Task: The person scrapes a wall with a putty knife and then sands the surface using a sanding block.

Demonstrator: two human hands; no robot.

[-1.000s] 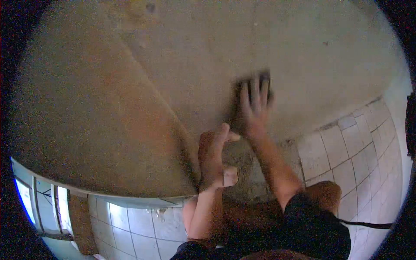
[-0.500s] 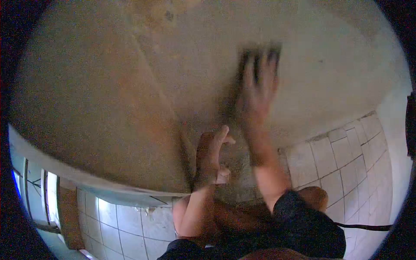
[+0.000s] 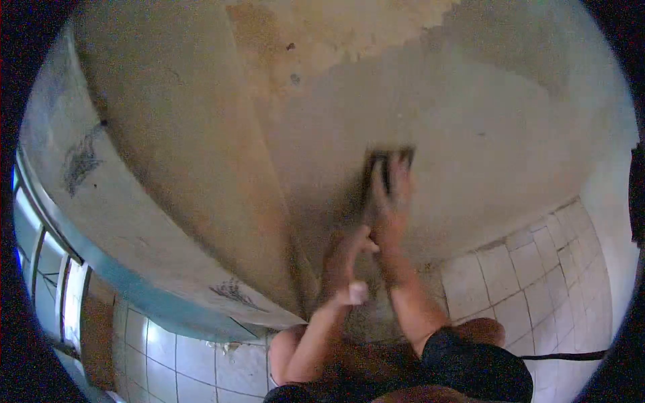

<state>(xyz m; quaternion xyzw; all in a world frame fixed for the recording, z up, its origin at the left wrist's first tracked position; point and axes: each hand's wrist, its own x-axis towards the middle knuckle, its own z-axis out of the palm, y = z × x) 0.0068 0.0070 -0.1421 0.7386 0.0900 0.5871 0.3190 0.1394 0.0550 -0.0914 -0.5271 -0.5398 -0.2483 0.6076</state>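
The right hand (image 3: pixel 390 195) lies flat against the wall (image 3: pixel 484 134), fingers spread over a dark pad (image 3: pixel 384 161) that shows only as a dark edge above the fingertips — it looks like a sanding block or sponge, though motion blur prevents a firmer call. Half a second ago this hand was stretched higher up the wall with the arm extended; it has now come back down and the elbow is more bent. A second ago it was at roughly the present height. The record therefore shows one full up-and-down stroke, pad pressed to the surface throughout.

The left hand (image 3: pixel 346 265) holds nothing. It is braced just below and beside the right wrist, thumb up, remaining fingers loosely curled against the wall near the corner edge (image 3: pixel 282 221) where two faces meet. It has barely shifted across the three views.

The wall around the pad is grey and matt, while a paler, yellowish patch (image 3: pixel 336 33) sits above it — in my judgement the boundary between worked and unworked surface, though that cannot be confirmed. The view has tilted upward, exposing more of that upper patch than before.

Below, white floor tiles (image 3: pixel 531 282) run up to the wall base, and the person's bare knees (image 3: pixel 484 332) and dark shorts (image 3: pixel 477 369) show a crouched stance.
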